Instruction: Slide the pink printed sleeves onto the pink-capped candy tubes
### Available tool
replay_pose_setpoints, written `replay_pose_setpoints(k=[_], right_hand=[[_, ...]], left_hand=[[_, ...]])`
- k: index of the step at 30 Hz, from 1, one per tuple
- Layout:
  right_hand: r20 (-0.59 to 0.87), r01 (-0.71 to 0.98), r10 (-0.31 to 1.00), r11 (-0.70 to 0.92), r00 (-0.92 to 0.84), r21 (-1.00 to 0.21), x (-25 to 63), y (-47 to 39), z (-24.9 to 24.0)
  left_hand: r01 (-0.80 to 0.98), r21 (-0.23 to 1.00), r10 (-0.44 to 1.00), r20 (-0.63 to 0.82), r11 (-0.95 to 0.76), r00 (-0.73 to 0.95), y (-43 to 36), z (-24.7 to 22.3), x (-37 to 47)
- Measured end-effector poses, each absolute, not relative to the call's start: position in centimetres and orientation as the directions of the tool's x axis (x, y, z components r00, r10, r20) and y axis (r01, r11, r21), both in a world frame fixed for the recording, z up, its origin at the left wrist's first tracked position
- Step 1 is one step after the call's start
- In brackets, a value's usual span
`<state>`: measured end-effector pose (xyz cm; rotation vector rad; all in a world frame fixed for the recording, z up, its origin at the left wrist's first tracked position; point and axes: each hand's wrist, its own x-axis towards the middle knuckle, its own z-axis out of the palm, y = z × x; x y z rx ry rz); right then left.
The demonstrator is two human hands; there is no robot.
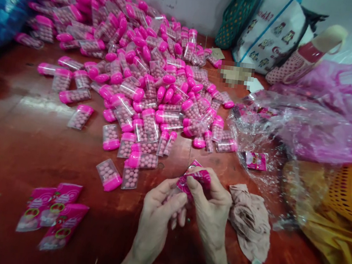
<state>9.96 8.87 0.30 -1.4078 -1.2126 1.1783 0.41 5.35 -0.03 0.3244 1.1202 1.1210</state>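
Observation:
In front of me, my right hand (210, 200) pinches a small pink printed packet (201, 176) between thumb and fingers. My left hand (162, 205) is closed against the packet's lower left side, its thumb laid across; part of the packet is hidden by the fingers. Just beyond the hands lie small clear containers (130, 177) with pink caps, filled with pink balls. They belong to a large heap of the same containers (150, 77). At the near left, three pink packets (63, 227) with clear lower ends overlap on the reddish-brown table (11, 137).
A crumpled beige cloth (250, 222) lies right of my hands. Beyond it are clear plastic film (269, 130) with a pink packet (256, 161) and a yellow basket (342, 191). Bags (272, 30) and a bottle (311, 50) stand far right. Blue plastic (8, 4) fills the far left.

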Motion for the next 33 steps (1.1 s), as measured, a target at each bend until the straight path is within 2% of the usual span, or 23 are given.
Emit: replay_pose_setpoints(k=[3,5,7,9,11,15,20,24,26,29,33], right_hand=[[0.09,0.328,0.993,0.059,0.079,-0.943,9.7,8.8,0.5],[0.168,0.397,0.982,0.12,0.088,-0.91,9.4,8.8,0.3],[0.18,0.416,0.977,0.117,0.115,-0.902,9.3,8.7,0.0],[0.121,0.373,0.979,0.051,0.166,-0.926,9.4,8.7,-0.3],[0.006,0.261,0.976,-0.052,0.216,-0.964,9.5,8.7,-0.5],[-0.176,0.044,0.95,-0.193,0.26,-0.98,9.6,8.9,-0.5],[-0.335,-0.167,0.912,-0.302,0.235,-0.939,9.3,9.6,-0.7],[-0.415,-0.312,0.891,-0.347,0.186,-0.884,9.1,10.1,-1.6],[-0.43,-0.341,0.888,-0.358,0.165,-0.869,9.0,10.1,-1.8],[-0.409,-0.278,0.898,-0.356,0.165,-0.892,9.1,9.8,-1.6],[-0.285,-0.033,0.947,-0.283,0.147,-0.959,9.5,9.4,-0.8]], left_hand=[[-0.598,0.65,0.817,-0.577,0.469,0.015,5.5,-0.2,0.4],[-0.583,0.685,0.837,-0.547,0.437,-0.015,5.3,-0.4,0.6],[-0.544,0.734,0.863,-0.504,0.406,-0.036,5.1,-0.6,0.7],[-0.487,0.784,0.886,-0.462,0.384,-0.045,5.0,-0.9,0.8],[-0.433,0.822,0.903,-0.428,0.37,-0.039,5.1,-1.1,0.8],[-0.405,0.831,0.911,-0.412,0.381,0.012,5.5,-1.4,0.6],[-0.334,0.865,0.916,-0.4,0.373,-0.014,5.7,-1.7,0.5],[-0.168,0.944,0.95,-0.3,0.284,-0.08,5.6,-1.9,0.6],[-0.14,0.955,0.957,-0.275,0.261,-0.094,5.5,-2.0,0.6],[-0.247,0.924,0.939,-0.326,0.293,-0.106,5.6,-2.2,0.5],[-0.541,0.767,0.881,-0.464,0.346,-0.095,6.2,-2.6,0.2]])
